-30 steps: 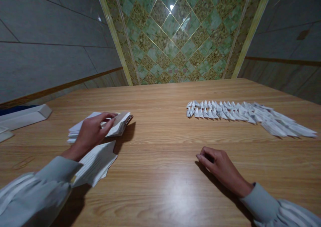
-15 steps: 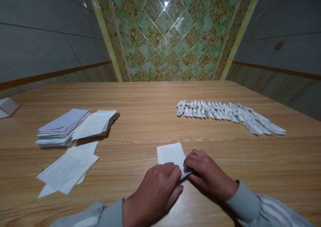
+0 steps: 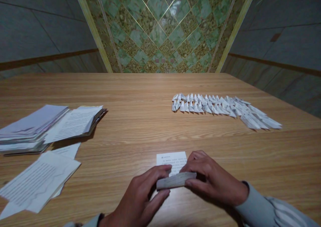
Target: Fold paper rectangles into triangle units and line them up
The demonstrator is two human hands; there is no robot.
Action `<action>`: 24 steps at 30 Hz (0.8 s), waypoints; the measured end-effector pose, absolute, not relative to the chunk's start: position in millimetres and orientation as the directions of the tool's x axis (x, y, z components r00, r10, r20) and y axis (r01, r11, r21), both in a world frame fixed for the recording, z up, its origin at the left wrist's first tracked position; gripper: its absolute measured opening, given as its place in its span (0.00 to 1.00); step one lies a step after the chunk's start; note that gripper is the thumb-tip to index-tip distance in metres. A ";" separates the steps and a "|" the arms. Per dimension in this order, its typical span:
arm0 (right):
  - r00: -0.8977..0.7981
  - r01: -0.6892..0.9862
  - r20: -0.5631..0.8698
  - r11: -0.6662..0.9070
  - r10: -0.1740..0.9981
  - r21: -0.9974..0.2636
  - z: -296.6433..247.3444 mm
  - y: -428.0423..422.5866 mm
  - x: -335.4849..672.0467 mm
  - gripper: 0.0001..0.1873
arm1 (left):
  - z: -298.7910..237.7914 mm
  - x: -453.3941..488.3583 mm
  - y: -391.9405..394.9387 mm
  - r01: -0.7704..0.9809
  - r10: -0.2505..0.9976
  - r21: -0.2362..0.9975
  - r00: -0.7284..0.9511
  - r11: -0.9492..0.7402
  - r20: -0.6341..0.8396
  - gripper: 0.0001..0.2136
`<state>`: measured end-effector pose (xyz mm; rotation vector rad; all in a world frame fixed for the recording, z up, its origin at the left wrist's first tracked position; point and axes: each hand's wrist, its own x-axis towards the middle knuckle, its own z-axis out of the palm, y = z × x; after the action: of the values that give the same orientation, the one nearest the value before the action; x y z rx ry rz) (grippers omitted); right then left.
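Note:
A small sheet of printed paper [image 3: 173,158] lies in front of me at the near middle of the table. Its near edge is folded up into a narrow strip that faces me. My left hand [image 3: 147,190] grips the left end of this strip between thumb and fingers. At the right end, my right hand [image 3: 210,176] pinches the fold, thumb on the near side and fingers behind. The fingertips behind the strip are partly hidden.
Loose printed sheets [image 3: 42,176] lie at the left, below a stack of papers and booklets [image 3: 32,123]. Several folded paper pieces [image 3: 205,104] stand in two rows at the back right, on the wooden table [image 3: 130,120]. A tiled wall [image 3: 157,32] rises behind.
The near edge of the paper has been raised into a visible folded strip. My left hand has shifted left and its thumb has parted from the fingers. The view has moved closer.

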<state>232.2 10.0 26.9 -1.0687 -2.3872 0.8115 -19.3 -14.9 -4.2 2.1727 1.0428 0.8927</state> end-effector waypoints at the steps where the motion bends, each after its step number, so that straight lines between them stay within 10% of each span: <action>1: -0.617 0.538 0.111 0.521 0.779 -0.663 25.9 11.0 233.1 0.05 | -5.2 -20.0 -14.7 0.444 0.819 0.710 0.459 -0.547 0.345 0.18; 6: -0.563 0.565 0.092 0.464 0.822 -0.683 25.3 13.6 233.4 0.16 | -11.0 -21.9 -11.9 0.503 0.819 0.649 0.406 -0.571 0.407 0.28; 24: -0.331 0.770 0.137 0.351 0.934 -0.532 11.5 17.8 219.2 0.15 | -7.2 -17.7 -9.5 0.559 0.731 0.473 0.480 -0.681 0.485 0.11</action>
<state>219.2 17.8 11.5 -1.4893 -2.1999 0.5265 -17.7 -9.5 -7.2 2.4780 1.1033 0.9936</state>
